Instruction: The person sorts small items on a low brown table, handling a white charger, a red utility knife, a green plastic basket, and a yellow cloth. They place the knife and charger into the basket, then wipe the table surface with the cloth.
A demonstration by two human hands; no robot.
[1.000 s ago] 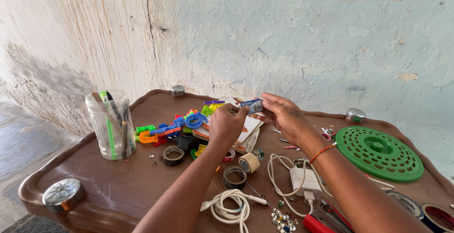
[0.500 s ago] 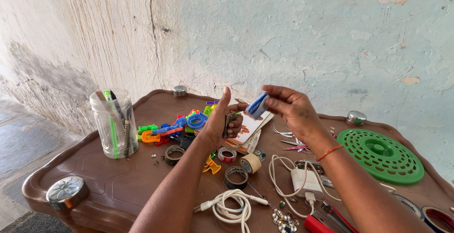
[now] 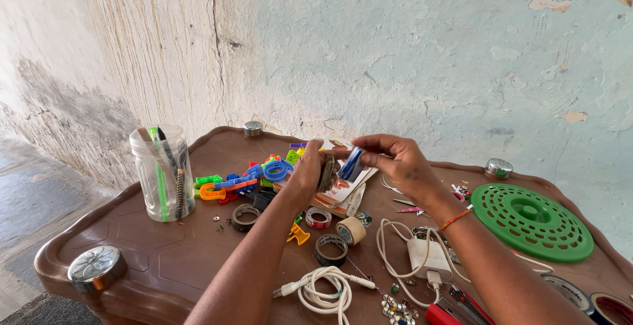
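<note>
left hand [image 3: 308,172]: pinching a small dark flat piece [image 3: 326,173] | right hand [image 3: 395,161]: gripping a small blue-and-white plastic case [image 3: 351,163] (tilted), just beside the piece | both above the brown plastic table [image 3: 165,259], over the stacked booklets [image 3: 343,190]

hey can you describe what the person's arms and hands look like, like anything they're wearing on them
Both forearms are bare, with no sleeves in view and no gloves. The right hand has a thin orange thread band tied round the wrist. The left hand and its wrist show no band or watch. No rings can be made out on either hand, though the fingers are partly curled and hidden.
</note>
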